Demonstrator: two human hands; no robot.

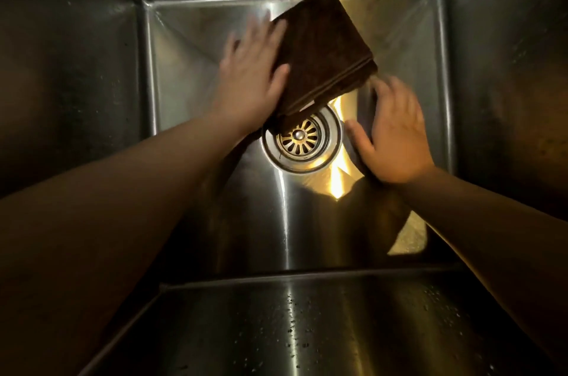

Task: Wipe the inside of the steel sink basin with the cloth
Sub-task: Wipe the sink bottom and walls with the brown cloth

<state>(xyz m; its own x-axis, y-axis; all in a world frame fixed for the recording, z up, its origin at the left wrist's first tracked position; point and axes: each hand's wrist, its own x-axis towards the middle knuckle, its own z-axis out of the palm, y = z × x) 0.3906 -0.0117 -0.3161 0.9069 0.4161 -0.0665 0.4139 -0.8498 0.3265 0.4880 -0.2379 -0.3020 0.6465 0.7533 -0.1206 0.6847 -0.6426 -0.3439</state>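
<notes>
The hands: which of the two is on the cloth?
The left hand, its fingers laid on the brown cloth; the right hand is spread open beside the drain.

Sink basin (289,231) is showing as brushed stainless steel, smooth and semi-glossy, throwing bright streaky reflections, with water droplets (292,329) beading on the near and far walls. Cloth (322,50) is reading as dark fabric, matt and soft-napped, with a flat stitched band running along one edge. Drain strainer (298,138) is gleaming as polished metal, glossier than the floor round it, its flange ring (333,137) catching mirror-like highlights.
</notes>
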